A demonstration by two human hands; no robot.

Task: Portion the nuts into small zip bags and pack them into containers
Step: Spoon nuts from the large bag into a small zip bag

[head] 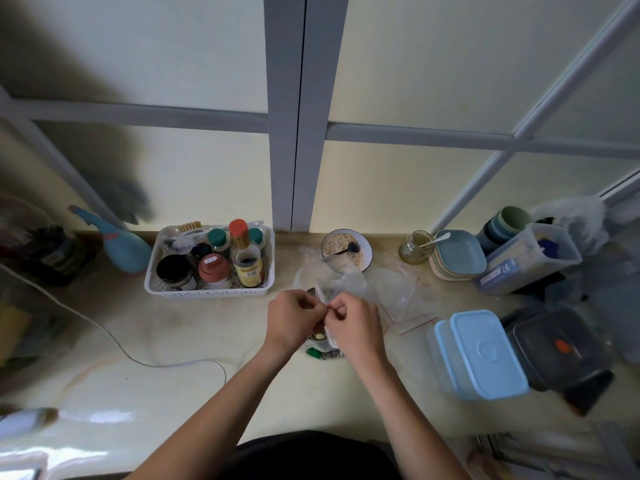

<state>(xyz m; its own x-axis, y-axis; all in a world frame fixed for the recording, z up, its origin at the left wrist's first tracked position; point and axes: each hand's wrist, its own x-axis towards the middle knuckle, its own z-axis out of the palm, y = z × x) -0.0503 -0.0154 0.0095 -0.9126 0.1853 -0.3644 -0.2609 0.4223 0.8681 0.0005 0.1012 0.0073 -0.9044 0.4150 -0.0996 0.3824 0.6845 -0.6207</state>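
— Where's the bag right now?

— The small zip bag (329, 292) is held up over the counter (194, 327), right between the two hands. The left hand (294, 315) pinches one side of its mouth, fingers curled in tight; the right hand (353, 322) pinches the other side, just as curled. The two sets of knuckles nearly touch.

— So which way does it lie?

— Its mouth sits at the fingertips and the loose plastic rises away from the person, toward the bowl (347, 250) of chopped nuts with the dark spoon (346, 250) in it. The bowl is straight ahead of both hands — neither is clearly nearer, I'd say.

— Nuts already inside?

— Can't tell; the hands hide the lower part. A few nuts (318, 337) show just under the left wrist.

— And the containers?

— The blue-lidded container (481, 355) stands to the right, so the right hand is closer for packing. Spare bags (401, 292) lie flat between it and the bowl.
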